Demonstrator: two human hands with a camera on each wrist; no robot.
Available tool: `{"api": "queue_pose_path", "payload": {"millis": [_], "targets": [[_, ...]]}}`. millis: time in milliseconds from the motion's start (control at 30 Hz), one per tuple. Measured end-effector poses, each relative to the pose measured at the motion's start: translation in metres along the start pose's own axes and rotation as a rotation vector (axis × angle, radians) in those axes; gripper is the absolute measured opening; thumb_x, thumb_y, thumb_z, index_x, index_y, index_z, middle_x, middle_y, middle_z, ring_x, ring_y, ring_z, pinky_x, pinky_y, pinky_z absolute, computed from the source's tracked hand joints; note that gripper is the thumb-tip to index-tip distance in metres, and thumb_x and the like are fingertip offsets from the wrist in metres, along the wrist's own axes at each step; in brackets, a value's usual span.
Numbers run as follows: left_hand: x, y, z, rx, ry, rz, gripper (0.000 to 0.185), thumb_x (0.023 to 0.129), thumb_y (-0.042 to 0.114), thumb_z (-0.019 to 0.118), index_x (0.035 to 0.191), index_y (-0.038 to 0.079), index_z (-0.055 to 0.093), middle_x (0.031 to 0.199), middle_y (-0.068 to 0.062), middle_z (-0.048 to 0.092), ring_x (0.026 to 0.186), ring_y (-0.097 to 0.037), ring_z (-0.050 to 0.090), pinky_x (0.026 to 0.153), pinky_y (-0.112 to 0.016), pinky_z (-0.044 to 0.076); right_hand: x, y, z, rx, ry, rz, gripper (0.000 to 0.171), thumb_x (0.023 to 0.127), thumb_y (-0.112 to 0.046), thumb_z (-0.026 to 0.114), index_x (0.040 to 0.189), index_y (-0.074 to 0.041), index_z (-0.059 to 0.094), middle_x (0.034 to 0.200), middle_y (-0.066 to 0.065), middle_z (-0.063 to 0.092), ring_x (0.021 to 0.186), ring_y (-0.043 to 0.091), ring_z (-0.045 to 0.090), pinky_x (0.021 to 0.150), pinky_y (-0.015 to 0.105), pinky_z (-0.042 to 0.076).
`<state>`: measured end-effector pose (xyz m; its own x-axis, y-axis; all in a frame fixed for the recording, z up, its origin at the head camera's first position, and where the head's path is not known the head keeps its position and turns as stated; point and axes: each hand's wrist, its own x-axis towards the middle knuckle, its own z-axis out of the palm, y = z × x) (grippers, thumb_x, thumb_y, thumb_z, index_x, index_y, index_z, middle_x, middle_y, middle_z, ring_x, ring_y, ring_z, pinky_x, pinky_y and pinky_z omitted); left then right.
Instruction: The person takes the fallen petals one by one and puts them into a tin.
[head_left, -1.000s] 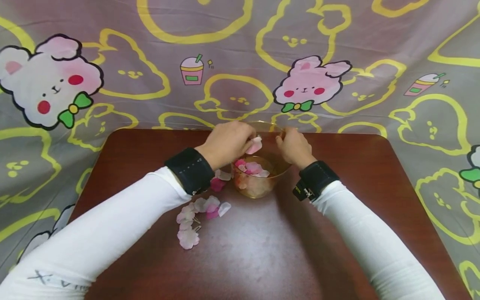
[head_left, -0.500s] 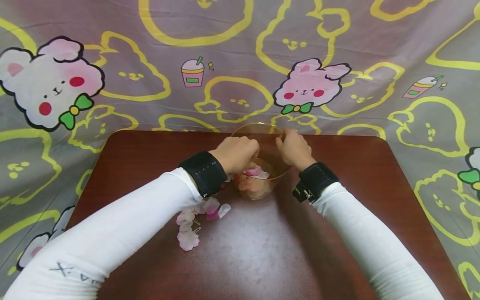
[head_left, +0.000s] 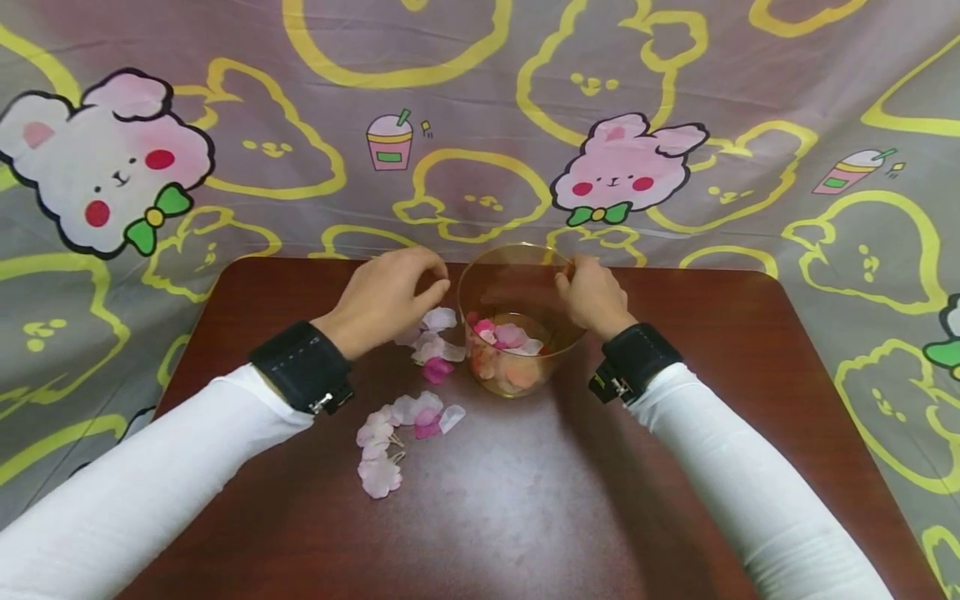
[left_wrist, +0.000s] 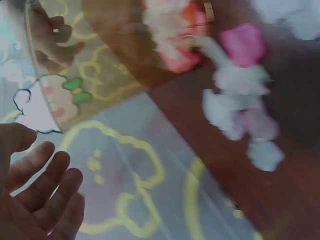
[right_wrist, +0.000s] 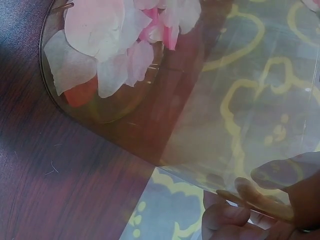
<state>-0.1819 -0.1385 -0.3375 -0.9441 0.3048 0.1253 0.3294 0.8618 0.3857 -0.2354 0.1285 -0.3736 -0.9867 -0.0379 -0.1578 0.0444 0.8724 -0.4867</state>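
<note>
So, right hand (head_left: 595,296) grips one bowl (head_left: 498,279); two petal clusters (head_left: 378,475) outside.

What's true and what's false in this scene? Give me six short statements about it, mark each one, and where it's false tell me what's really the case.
1. The right hand grips the rim of the amber bowl. True.
2. Both hands are gripping the bowl. False: only the right one is; the left hand holds nothing.
3. Some petals lie inside the bowl. True.
4. The tabletop has no petals on it. False: loose petals lie on the table, left of the bowl in the head view.
5. The background is plain white. False: the backdrop carries cartoon animals and drink cups.
6. A black wristband sits at the end of a white sleeve. True.
</note>
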Motion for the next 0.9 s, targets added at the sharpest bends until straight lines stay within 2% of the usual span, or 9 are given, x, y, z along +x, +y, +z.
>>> {"api": "queue_pose_path", "payload": {"millis": [100,233,400,500,600,700,900], "targets": [[-0.018,-0.017,0.004,-0.018,-0.037,-0.033,0.025,0.097,0.027,0.065,0.112,0.008,0.072,0.108,-0.010,0.073,0.089,-0.024,0.066,0.073,-0.043,0.054,0.000,0.001,0.000,-0.001,0.001,0.002,0.025,0.105,-0.032,0.047,0.100,-0.009,0.056,0.085,0.007,0.053,0.083,0.028,0.056,0.067,0.038,0.036],[-0.042,-0.039,0.015,0.003,-0.156,-0.054,0.025,0.093,0.030,0.070,0.105,0.009,0.073,0.091,-0.005,0.071,0.076,-0.018,0.060,0.060,-0.034,0.046,0.001,0.001,0.000,-0.003,0.007,-0.003,0.026,0.105,-0.032,0.047,0.098,-0.009,0.056,0.084,0.007,0.053,0.082,0.028,0.056,0.065,0.038,0.037],[-0.073,-0.059,0.036,0.038,-0.365,-0.089,0.030,0.084,0.037,0.080,0.097,0.011,0.072,0.078,0.001,0.063,0.070,-0.015,0.054,0.058,-0.030,0.040,0.001,0.001,0.000,-0.004,0.007,-0.006,0.026,0.105,-0.032,0.047,0.098,-0.008,0.056,0.083,0.007,0.053,0.081,0.028,0.056,0.064,0.038,0.037],[-0.089,-0.068,0.048,0.046,-0.436,-0.118,0.031,0.080,0.036,0.084,0.095,0.013,0.070,0.076,0.002,0.059,0.068,-0.014,0.052,0.058,-0.030,0.037,0.001,0.001,0.000,-0.005,0.004,-0.006,0.026,0.105,-0.032,0.047,0.098,-0.009,0.055,0.083,0.007,0.052,0.081,0.027,0.056,0.064,0.038,0.037],[-0.101,-0.074,0.059,0.029,-0.455,-0.133,0.026,0.079,0.030,0.085,0.090,0.015,0.068,0.071,0.003,0.054,0.063,-0.013,0.050,0.056,-0.029,0.035,0.001,0.000,0.000,-0.004,0.004,-0.005,0.026,0.105,-0.032,0.047,0.097,-0.009,0.055,0.083,0.007,0.053,0.081,0.027,0.056,0.064,0.038,0.037],[-0.109,-0.077,0.066,0.016,-0.433,-0.129,0.021,0.080,0.024,0.084,0.084,0.016,0.065,0.066,0.003,0.051,0.060,-0.012,0.048,0.054,-0.029,0.033,0.000,0.000,0.000,-0.004,0.008,-0.007,0.026,0.105,-0.032,0.047,0.097,-0.009,0.055,0.083,0.007,0.053,0.081,0.028,0.056,0.064,0.038,0.037],[-0.114,-0.081,0.066,0.039,-0.376,-0.117,0.015,0.085,0.018,0.080,0.080,0.016,0.066,0.066,0.004,0.052,0.060,-0.012,0.046,0.054,-0.028,0.034,0.001,0.000,0.000,-0.002,0.009,-0.003,0.025,0.105,-0.031,0.048,0.097,-0.009,0.056,0.082,0.007,0.052,0.079,0.027,0.056,0.063,0.038,0.036]]}}
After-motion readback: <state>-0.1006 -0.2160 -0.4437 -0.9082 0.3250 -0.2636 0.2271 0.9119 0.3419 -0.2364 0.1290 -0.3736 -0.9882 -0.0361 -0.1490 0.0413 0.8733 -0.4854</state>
